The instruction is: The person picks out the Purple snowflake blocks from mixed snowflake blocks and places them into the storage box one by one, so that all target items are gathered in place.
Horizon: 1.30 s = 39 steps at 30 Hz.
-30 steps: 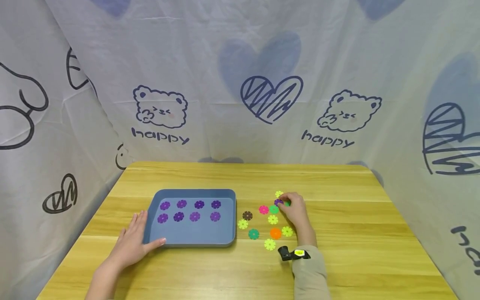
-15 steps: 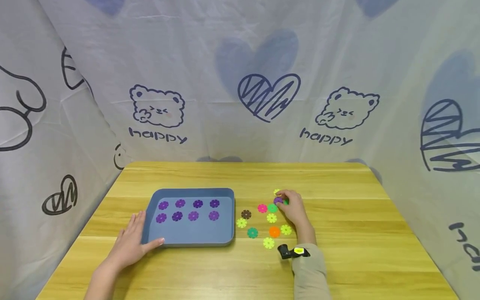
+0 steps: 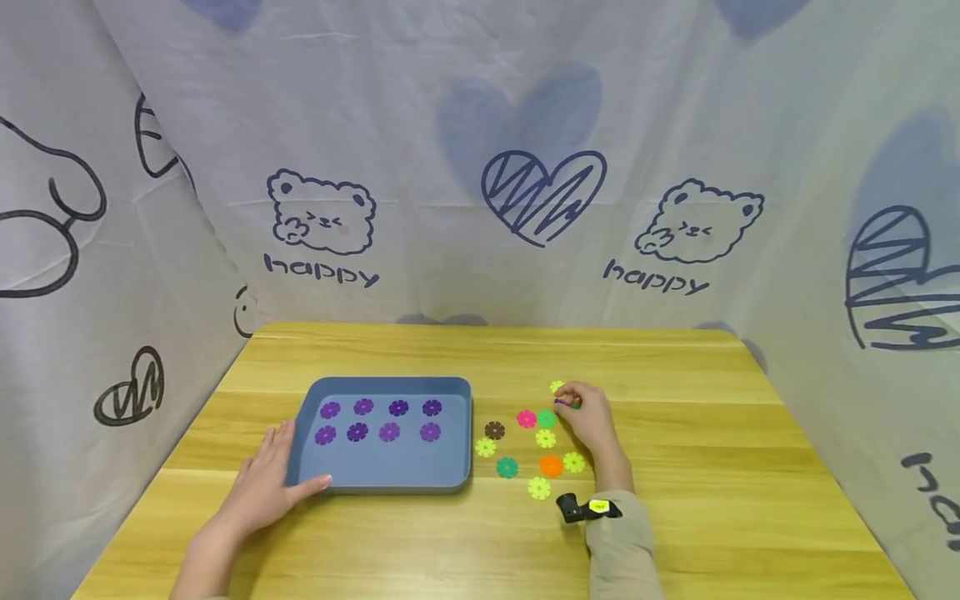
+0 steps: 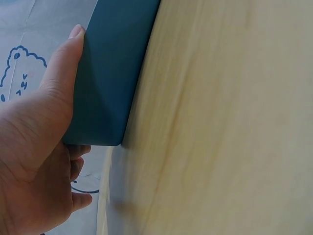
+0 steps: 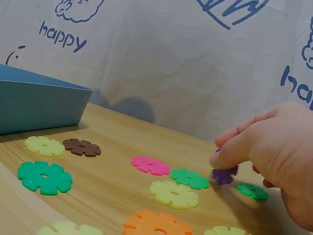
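Note:
My right hand (image 3: 591,417) pinches a purple notched plastic disc (image 5: 225,174) between thumb and forefinger. The disc stands on edge, just above or touching the wood; I cannot tell which. Close to those fingers lie a bright green disc (image 5: 190,178) and a darker green one (image 5: 252,191). At the left, my left hand (image 3: 258,487) rests against the near left corner of a shallow blue-grey tray (image 3: 390,490), thumb on the front wall and fingers extended along the left side. Several purple discs (image 3: 389,432) lie in two rows inside the tray.
Loose discs lie right of the tray: pink (image 3: 527,419), brown (image 3: 494,431), orange (image 3: 551,466), teal (image 3: 507,467) and several yellow ones (image 3: 539,488). A printed cloth (image 3: 420,250) hangs behind the wooden table (image 3: 420,550).
The purple disc in my right hand has tipped from face-up to nearly edge-on in the head view. My left hand and the tray stay in place.

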Motion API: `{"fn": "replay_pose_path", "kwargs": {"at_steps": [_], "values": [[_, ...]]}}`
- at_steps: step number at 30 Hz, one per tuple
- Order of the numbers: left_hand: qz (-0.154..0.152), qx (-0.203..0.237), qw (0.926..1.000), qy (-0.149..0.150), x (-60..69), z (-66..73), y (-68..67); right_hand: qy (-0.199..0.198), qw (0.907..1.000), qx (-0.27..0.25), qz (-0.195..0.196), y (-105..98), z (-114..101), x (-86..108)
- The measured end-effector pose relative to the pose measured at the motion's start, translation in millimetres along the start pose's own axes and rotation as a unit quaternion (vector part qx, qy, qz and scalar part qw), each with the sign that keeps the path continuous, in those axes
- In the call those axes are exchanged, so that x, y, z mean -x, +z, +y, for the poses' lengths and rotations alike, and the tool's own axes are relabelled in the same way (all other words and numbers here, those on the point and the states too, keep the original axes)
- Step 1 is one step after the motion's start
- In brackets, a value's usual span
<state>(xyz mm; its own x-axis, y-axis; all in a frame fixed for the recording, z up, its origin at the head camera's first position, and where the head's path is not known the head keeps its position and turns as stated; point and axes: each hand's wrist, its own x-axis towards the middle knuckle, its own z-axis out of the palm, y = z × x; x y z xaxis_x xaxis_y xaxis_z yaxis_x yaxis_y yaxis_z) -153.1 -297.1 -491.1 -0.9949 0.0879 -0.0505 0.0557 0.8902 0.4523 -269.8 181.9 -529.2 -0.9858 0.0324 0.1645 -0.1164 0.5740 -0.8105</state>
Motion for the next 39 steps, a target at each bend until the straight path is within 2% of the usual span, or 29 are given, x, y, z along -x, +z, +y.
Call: {"fn": "replay_pose_path", "kwargs": {"at_steps": [8, 19, 27, 34, 39], "values": [[0.001, 0.008, 1.0, 0.003, -1.3, 0.4, -1.0, 0.016, 0.998, -0.043, -0.044, 0, -16, -1.1], [0.005, 0.018, 0.9998, 0.006, -0.1, 1.7, -1.9, 0.007, 0.988, -0.124, -0.092, 9, -67, 5.7], [0.002, 0.023, 0.9997, 0.002, -0.5, 0.3, -1.0, -0.043, 0.9861, -0.116, -0.111, 35, -99, 10.7], [-0.001, 0.015, 0.9999, -0.002, -0.9, 1.6, -2.4, -0.065, 0.9738, -0.142, -0.165, 61, -122, 23.1], [-0.005, 0.014, 0.9999, -0.005, -0.3, 1.7, -4.0, -0.089, 0.9679, -0.111, -0.207, 84, -136, 34.9]]}}
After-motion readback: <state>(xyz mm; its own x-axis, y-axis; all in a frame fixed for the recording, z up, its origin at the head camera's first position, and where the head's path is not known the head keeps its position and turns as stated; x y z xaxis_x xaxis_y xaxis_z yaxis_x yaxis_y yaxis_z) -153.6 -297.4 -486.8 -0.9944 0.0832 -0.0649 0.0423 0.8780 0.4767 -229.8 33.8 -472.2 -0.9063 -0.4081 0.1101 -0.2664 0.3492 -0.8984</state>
